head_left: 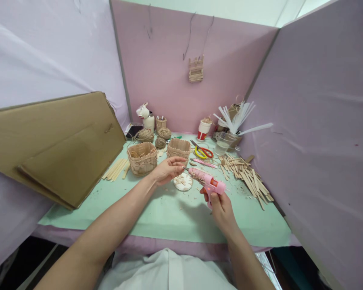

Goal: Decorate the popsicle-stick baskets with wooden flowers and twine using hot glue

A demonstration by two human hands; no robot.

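Observation:
My right hand [221, 207] is wrapped around the handle of a pink hot glue gun [204, 179], whose small orange light glows. The gun's metal tip points left, toward my left hand [169, 171]. My left fingers are pinched together right at that tip; whatever lies between them is too small to make out. Just behind those fingers stands a small woven basket [178, 148], partly covered by the hand. Under the nozzle lies a round white disc [183, 183] with wood scraps on it. To the left, a second woven basket [142, 158] holds thin wooden pieces.
Flat wooden sticks [116, 169] lie at left, with a loose pile of sticks [249, 177] at right. Scissors [202, 152], twine balls [164, 133], a red-and-white cup [203, 129] and white glue sticks [237, 117] stand behind. Cardboard [57, 141] leans on the left.

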